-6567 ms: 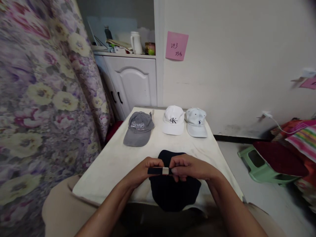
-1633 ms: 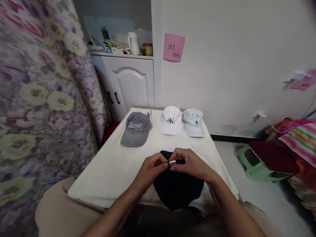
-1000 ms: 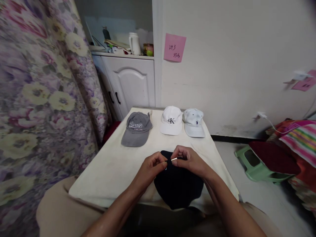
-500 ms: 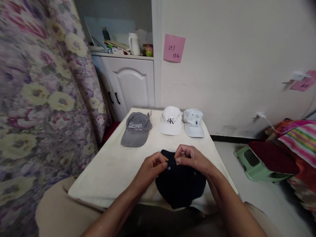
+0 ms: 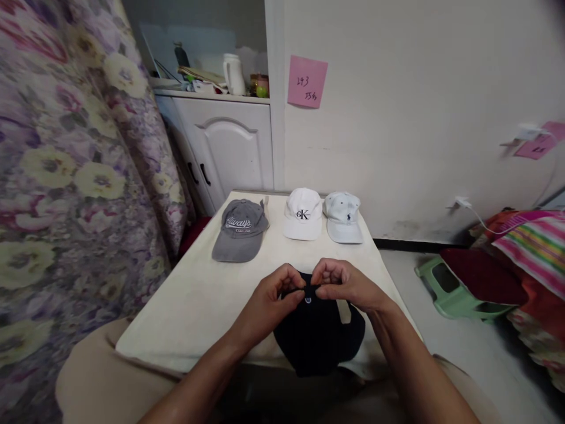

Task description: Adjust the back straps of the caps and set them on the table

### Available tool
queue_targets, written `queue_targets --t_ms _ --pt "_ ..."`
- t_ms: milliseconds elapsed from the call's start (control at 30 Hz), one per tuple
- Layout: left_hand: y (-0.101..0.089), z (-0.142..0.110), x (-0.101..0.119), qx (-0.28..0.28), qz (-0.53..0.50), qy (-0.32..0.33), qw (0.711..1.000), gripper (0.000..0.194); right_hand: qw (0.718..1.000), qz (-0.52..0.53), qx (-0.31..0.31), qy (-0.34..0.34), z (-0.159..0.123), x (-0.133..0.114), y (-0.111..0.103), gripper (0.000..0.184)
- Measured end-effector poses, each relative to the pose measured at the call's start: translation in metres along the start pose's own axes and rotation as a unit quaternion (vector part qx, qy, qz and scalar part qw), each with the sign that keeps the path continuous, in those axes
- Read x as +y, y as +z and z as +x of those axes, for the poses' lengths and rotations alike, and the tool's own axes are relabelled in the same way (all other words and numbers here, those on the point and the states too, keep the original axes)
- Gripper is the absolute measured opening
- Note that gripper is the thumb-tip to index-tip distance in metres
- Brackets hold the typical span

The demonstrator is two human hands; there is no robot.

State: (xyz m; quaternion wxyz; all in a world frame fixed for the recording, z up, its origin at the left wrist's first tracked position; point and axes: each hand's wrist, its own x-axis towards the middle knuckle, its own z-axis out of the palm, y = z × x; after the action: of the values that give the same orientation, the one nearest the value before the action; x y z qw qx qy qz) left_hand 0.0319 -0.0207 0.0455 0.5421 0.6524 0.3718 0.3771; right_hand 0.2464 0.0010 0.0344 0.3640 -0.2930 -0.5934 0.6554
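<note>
Cap of dark fabric (image 5: pixel 315 344), lower centre: our left hand (image 5: pixel 274 295) and right hand (image 5: pixel 351 286) pinch it; shiny clasp now hidden, closure unclear.

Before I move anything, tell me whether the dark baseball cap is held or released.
Held: the left hand and right hand both pinch the dark baseball cap, near its small light mark.
</note>
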Motion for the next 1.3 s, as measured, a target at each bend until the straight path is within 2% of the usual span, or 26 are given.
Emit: queue_targets --t_ms 100,200,300,433,500,600,667,767,933,1167,1300 --pt "0.004 0.003 -0.01 -0.012 -0.01 -0.013 1.0 0.009 0.999 -0.038 -0.007 0.019 -0.003 0.003 -0.003 0.022" --pt "0.011 0.007 -0.015 -0.01 0.043 -0.014 0.999 0.01 0.997 -0.06 -0.002 0.05 -0.011 0.011 -0.006 0.021" --pt "0.018 0.012 -0.017 -0.015 0.116 -0.004 0.993 0.015 0.996 -0.052 0.029 0.059 -0.025 0.023 -0.007 0.023" --pt "0.024 0.014 -0.014 -0.052 0.172 -0.003 0.984 0.014 0.995 -0.023 0.087 0.046 -0.041 0.038 -0.008 0.026" --pt "0.026 0.012 -0.014 -0.061 0.225 0.0 0.972 0.021 0.992 -0.01 0.117 0.037 -0.045 0.042 -0.01 0.027" --pt "0.028 0.006 -0.018 -0.06 0.326 0.038 0.943 0.043 0.989 0.015 0.146 0.032 -0.045 0.042 -0.011 0.029" --pt "0.031 0.002 -0.025 -0.043 0.366 0.067 0.927 0.044 0.988 0.032 0.145 0.035 -0.043 0.04 -0.011 0.031" --pt "0.032 0.001 -0.036 -0.023 0.368 0.087 0.925 0.034 0.989 0.046 0.138 0.038 -0.04 0.04 -0.011 0.032" --pt "0.028 0.003 -0.046 -0.034 0.309 0.077 0.947 0.028 0.991 0.03 0.119 0.047 -0.04 0.041 -0.012 0.033" --pt "0.026 0.005 -0.042 -0.054 0.304 0.054 0.95 0.025 0.994 0.014 0.083 0.064 -0.042 0.039 -0.01 0.029" --pt "0.027 0.003 -0.039 -0.042 0.316 0.056 0.946 0.027 0.994 0.011 0.083 0.07 -0.042 0.036 -0.007 0.027"
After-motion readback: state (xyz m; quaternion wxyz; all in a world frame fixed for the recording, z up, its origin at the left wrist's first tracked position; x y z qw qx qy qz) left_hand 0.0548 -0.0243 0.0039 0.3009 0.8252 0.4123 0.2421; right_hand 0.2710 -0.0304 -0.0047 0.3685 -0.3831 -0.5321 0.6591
